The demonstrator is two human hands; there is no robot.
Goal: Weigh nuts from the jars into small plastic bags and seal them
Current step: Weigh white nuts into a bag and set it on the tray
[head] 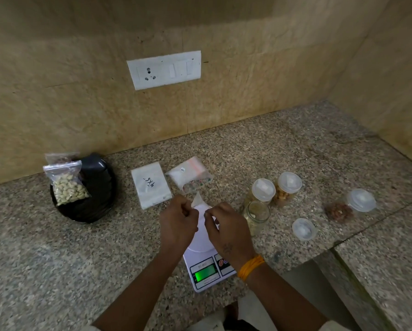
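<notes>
hands: left hand [177,219] and right hand [226,225] both pinch one small bag [198,201] over scale [208,271];
jars: four [257,216];
loose lids: one [304,228]

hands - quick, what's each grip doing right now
Left hand: fingers pinch the left edge of a small plastic bag above the scale.
Right hand: pinches the same bag's right edge.

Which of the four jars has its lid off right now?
The open jar beside the right hand, nearest the scale. Its mouth is bare glass; the other three jars wear clear plastic lids. A loose lid lies on the counter to its right.
</notes>
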